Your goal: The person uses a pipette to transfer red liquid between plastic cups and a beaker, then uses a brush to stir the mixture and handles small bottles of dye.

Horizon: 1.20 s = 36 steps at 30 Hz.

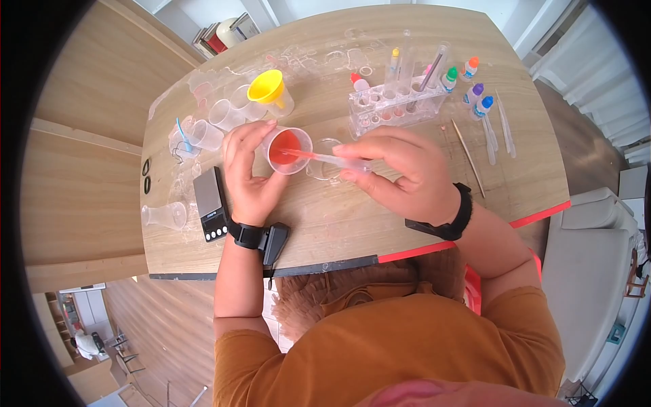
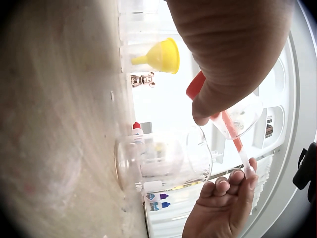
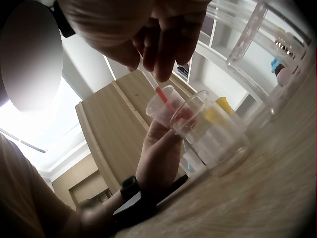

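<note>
Left hand [image 1: 249, 178] curls its fingers round the cup [image 1: 304, 141]; right hand [image 1: 412, 175] pinches the pipette [image 1: 327, 159], tip inside the cup.

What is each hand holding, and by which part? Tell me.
Left hand: the cup, by its side. Right hand: the dropper, by its bulb.
</note>
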Available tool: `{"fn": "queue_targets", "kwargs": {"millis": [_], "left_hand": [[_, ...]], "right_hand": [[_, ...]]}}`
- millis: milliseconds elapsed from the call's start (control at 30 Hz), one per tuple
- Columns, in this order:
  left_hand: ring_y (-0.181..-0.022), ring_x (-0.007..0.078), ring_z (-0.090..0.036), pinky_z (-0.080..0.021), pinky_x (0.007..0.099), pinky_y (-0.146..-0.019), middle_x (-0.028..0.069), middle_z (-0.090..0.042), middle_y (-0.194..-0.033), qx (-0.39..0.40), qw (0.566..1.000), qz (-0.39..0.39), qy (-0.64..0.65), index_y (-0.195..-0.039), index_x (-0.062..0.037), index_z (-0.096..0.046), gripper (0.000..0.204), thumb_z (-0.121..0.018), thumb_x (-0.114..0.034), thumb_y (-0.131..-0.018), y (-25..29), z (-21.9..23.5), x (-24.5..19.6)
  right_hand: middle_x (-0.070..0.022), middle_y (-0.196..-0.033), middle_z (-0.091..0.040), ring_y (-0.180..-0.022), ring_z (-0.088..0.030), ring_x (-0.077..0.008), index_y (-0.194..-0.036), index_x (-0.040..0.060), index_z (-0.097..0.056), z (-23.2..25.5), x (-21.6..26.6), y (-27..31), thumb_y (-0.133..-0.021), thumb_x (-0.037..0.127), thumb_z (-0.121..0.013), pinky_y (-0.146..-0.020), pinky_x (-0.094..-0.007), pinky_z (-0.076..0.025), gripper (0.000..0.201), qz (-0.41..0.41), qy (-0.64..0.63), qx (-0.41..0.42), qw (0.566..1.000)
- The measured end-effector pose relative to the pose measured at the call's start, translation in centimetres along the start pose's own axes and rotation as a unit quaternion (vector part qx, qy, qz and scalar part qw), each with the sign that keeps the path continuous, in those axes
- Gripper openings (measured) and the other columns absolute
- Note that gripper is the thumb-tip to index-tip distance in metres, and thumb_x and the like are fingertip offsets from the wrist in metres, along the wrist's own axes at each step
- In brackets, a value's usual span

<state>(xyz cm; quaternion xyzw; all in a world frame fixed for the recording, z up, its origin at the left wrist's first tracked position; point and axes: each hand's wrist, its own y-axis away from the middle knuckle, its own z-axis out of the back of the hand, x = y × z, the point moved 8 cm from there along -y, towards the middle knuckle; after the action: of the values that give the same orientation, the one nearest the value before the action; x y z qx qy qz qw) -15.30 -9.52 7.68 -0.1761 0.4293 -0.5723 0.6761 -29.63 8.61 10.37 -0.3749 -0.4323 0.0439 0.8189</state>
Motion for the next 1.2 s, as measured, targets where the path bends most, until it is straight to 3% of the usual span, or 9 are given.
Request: {"fn": "queue_targets", "kwargs": {"millis": [233, 333, 500, 700, 933, 1200], "left_hand": [[-0.114, 0.0342, -0.064, -0.048, 0.0449, -0.103, 0.0139, -0.072, -0.122, 0.005, 1.0, 0.005, 0.006, -0.126, -0.0061, -0.073, 0.057, -0.089, -0.011, -0.071, 0.0, -0.2, 0.1], [-0.114, 0.0342, -0.064, -0.049, 0.0448, -0.102, 0.0139, -0.072, -0.121, 0.005, 1.0, 0.003, 0.006, -0.126, -0.0062, -0.073, 0.057, -0.089, -0.011, -0.071, 0.0, -0.1, 0.1], [-0.114, 0.0342, -0.065, -0.049, 0.0448, -0.102, 0.0138, -0.073, -0.121, 0.006, 1.0, 0.0, 0.008, -0.125, -0.0064, -0.073, 0.056, -0.088, -0.01, -0.071, 0.0, -0.2, 0.2], [-0.115, 0.0334, -0.064, -0.048, 0.0443, -0.103, 0.012, -0.073, -0.122, 0.021, 1.0, 0.018, 0.012, -0.123, -0.0069, -0.073, 0.053, -0.087, -0.008, -0.072, 0.1, -0.5, 0.5], [-0.116, 0.0335, -0.064, -0.048, 0.0445, -0.104, 0.0114, -0.073, -0.124, 0.025, 0.999, 0.029, 0.009, -0.125, -0.0073, -0.072, 0.055, -0.085, -0.005, -0.071, 0.1, -0.7, 0.8], [-0.118, 0.0331, -0.063, -0.048, 0.0441, -0.105, 0.0111, -0.073, -0.125, 0.027, 0.999, 0.044, 0.002, -0.126, -0.008, -0.072, 0.057, -0.083, -0.001, -0.07, 0.3, -0.8, 1.2]], "right_hand": [[-0.0101, -0.095, -0.075, -0.083, -0.071, -0.0234, -0.12, 0.0029, -0.078, -0.1, -0.4, 0.0, -0.088, 0.002, -0.084, -0.074, -0.0334, -0.055, 0.033, -0.009, -0.009, 0.005, 1.0], [-0.0076, -0.097, -0.075, -0.085, -0.071, -0.0215, -0.122, 0.0062, -0.076, -0.1, -0.8, 0.2, -0.095, 0.007, -0.077, -0.074, -0.0341, -0.056, 0.027, -0.001, -0.003, -0.01, 1.0], [-0.0068, -0.102, -0.076, -0.086, -0.073, -0.014, -0.124, 0.0041, -0.074, 0.8, -2.2, 0.7, -0.099, 0.008, -0.074, -0.079, -0.0286, -0.058, 0.025, -0.073, -0.073, -0.055, 0.993], [-0.0052, -0.098, -0.074, -0.083, -0.072, -0.0108, -0.123, 0.0011, -0.071, 2.6, -3.0, 0.7, -0.106, 0.012, -0.068, -0.081, -0.0257, -0.056, 0.02, -0.153, -0.175, -0.139, 0.963], [-0.0025, -0.094, -0.07, -0.081, -0.072, -0.0106, -0.117, 0.0005, -0.07, 4.0, -3.0, 0.4, -0.108, 0.012, -0.064, -0.082, -0.0259, -0.056, 0.015, -0.114, -0.207, -0.183, 0.954], [-0.0044, -0.096, -0.074, -0.081, -0.072, -0.0114, -0.109, 0.0009, -0.071, 3.8, -2.8, 0.5, -0.104, 0.009, -0.07, -0.076, -0.0271, -0.057, 0.01, -0.114, -0.126, -0.178, 0.969]]}}
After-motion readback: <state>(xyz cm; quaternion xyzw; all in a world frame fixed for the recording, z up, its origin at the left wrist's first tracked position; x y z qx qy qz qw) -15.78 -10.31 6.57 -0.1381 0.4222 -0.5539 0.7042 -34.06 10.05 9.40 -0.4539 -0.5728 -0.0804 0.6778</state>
